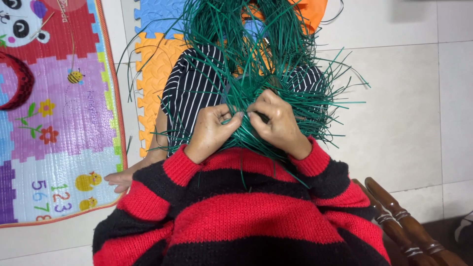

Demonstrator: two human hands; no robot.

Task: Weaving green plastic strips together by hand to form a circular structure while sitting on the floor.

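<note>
While both your hands are pinched together at the middle of the tangled mass of thin green plastic strips (276,64) resting in your lap, keep the working strand short between them so it does not slip back into the bundle. Your left hand (213,129) has its fingers (231,118) curled narrow around a few strips, thumb pressed on top; your right hand (277,122) is closed on the strips just beside it, the two hands' fingertips touching. Hold tension even on both sides, as I judge a slack pull would loosen whatever crossing you are forming there. Loose ends fan out over the black-and-white striped trousers (192,88) and toward the pale tiled floor (404,108), so draw only the strand you hold and let the others lie. Your red-and-black striped knitted sweater (246,216) sleeves sit close to the strips; keep the cuffs from snagging.
</note>
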